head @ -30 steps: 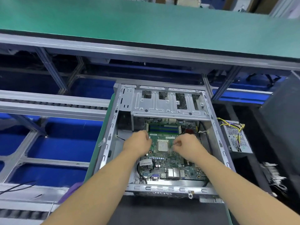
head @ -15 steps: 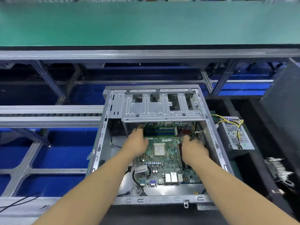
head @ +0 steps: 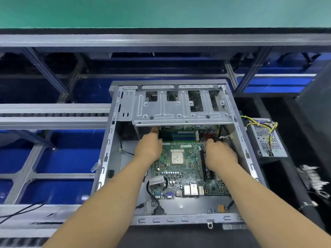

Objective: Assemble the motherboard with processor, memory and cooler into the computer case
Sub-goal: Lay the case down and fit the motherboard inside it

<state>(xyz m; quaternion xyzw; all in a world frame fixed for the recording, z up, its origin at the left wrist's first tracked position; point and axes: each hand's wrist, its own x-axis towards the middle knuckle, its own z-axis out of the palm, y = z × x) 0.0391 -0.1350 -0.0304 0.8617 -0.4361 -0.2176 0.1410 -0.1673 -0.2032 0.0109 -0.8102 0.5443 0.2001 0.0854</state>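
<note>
A green motherboard (head: 184, 178) lies inside the open grey computer case (head: 105, 154). Its silver processor (head: 177, 157) sits in the socket at the middle, and green and blue memory sticks (head: 179, 136) run along the far edge under the drive cage (head: 180, 106). No cooler is in view. My left hand (head: 149, 147) grips the board's far left edge, one finger reaching under the cage. My right hand (head: 219, 154) grips the board's right side near the far corner; its fingertips are hidden.
A perforated power supply (head: 266, 138) with yellow and black wires lies right of the case. A black power cable (head: 157, 203) runs along the case's near wall. Blue bins (head: 68, 153) sit in the metal frame at left. A green-topped bench (head: 161, 11) spans the back.
The board has slid away from me, deeper under the drive cage. Both hands went with it, from beside the processor to the board's far corners.
</note>
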